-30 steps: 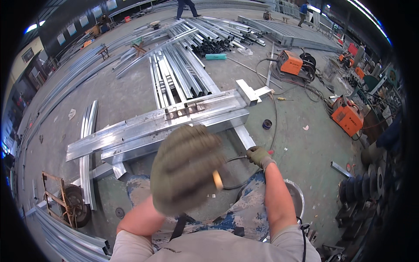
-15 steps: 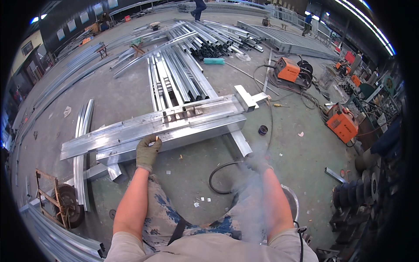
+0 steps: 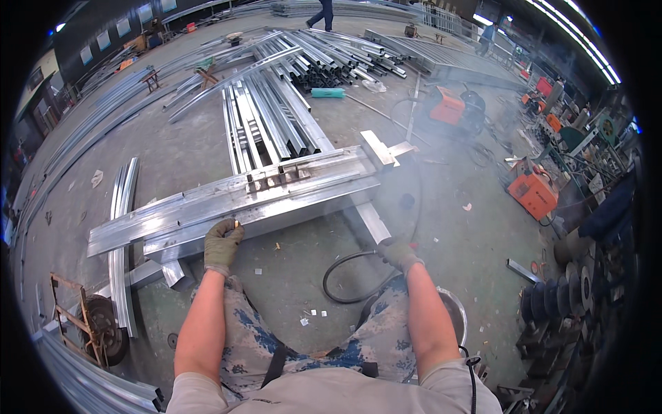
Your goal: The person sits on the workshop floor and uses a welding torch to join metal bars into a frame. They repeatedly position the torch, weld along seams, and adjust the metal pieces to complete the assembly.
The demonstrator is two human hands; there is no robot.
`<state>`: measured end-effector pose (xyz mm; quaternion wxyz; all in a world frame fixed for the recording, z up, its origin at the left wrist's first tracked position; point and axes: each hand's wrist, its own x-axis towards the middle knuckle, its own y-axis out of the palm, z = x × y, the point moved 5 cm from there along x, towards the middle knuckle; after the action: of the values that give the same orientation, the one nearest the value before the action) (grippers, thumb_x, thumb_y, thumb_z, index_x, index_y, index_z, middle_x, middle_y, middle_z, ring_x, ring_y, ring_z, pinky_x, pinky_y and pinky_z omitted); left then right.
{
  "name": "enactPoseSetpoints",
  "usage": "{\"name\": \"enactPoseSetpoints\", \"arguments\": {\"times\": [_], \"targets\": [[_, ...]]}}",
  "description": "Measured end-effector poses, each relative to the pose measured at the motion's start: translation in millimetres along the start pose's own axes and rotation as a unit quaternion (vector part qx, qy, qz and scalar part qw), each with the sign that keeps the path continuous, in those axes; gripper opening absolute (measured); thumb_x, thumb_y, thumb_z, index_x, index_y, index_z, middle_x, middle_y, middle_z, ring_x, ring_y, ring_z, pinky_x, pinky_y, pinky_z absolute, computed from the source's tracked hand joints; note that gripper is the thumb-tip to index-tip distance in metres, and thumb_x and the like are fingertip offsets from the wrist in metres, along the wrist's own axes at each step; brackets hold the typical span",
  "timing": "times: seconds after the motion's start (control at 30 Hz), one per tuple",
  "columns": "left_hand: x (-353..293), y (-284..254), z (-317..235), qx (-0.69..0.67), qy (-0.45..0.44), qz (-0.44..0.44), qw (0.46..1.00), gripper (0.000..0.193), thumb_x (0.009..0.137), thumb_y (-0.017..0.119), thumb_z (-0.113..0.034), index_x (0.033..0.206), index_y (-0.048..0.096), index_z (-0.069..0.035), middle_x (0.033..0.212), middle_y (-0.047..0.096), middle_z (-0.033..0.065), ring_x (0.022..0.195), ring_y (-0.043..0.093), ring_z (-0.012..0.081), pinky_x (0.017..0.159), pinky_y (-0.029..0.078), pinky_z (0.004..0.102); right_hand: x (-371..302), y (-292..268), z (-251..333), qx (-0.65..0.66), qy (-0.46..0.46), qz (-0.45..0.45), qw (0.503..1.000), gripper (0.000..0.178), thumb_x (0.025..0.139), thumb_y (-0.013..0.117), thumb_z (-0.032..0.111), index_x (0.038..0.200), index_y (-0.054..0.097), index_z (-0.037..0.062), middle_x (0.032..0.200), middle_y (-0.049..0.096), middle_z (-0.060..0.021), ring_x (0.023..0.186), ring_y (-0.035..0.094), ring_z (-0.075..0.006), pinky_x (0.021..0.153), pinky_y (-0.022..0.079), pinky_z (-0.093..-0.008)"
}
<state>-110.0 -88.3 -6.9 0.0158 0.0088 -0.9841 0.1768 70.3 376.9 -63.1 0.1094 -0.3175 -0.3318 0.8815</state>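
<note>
My gloved left hand (image 3: 223, 245) is closed at the near edge of a long silvery metal beam (image 3: 310, 201), with a small cigarette (image 3: 237, 223) pinched at its fingertips. A second flat beam (image 3: 148, 224) lies along the far side, with several small metal pieces (image 3: 276, 179) on it. At the right end sit crossed bright metal pieces (image 3: 376, 147). Beside the near end of a supporting metal bar (image 3: 372, 222), my gloved right hand (image 3: 398, 254) is closed round the end of a black cable (image 3: 327, 284), which looks like a welding torch mostly hidden by the glove.
Stacked metal tubes (image 3: 262, 117) lie beyond the beams. Two orange welding machines (image 3: 447, 105) (image 3: 532, 190) stand at the right, near dark spools (image 3: 562, 293). A wheeled cart (image 3: 89, 321) is at the lower left. Far off, a person (image 3: 323, 15) is on foot. Thin smoke hangs at the right.
The smoke round my right hand has thinned and drifted up and right, over the far welding machine. The whole view has shifted slightly; both hands keep their places and grips.
</note>
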Motion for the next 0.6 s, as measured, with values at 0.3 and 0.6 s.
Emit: {"name": "enactPoseSetpoints", "arguments": {"times": [0.3, 0.6], "targets": [[4, 1, 14, -0.018, 0.007, 0.007, 1.000, 0.032, 0.085, 0.085, -0.017, 0.113, 0.076, -0.001, 0.106, 0.078, 0.0089, 0.097, 0.071, 0.0185, 0.095, 0.054, 0.0333, 10, 1, -9, 0.000, -0.006, -0.001, 1.000, 0.047, 0.092, 0.060, 0.031, 0.128, 0.072, 0.0031, 0.103, 0.078, -0.0117, 0.087, 0.074, -0.0208, 0.085, 0.055, -0.0348], [1, 3, 2, 0.062, 0.080, 0.007, 0.995, 0.029, 0.085, 0.084, -0.015, 0.109, 0.077, 0.000, 0.107, 0.078, 0.0103, 0.102, 0.071, 0.0183, 0.098, 0.054, 0.0345, 33, 11, -32, -0.034, -0.045, -0.037, 0.998, 0.043, 0.091, 0.062, 0.031, 0.122, 0.074, 0.0027, 0.097, 0.078, -0.0087, 0.082, 0.073, -0.0186, 0.079, 0.056, -0.0337]]}}
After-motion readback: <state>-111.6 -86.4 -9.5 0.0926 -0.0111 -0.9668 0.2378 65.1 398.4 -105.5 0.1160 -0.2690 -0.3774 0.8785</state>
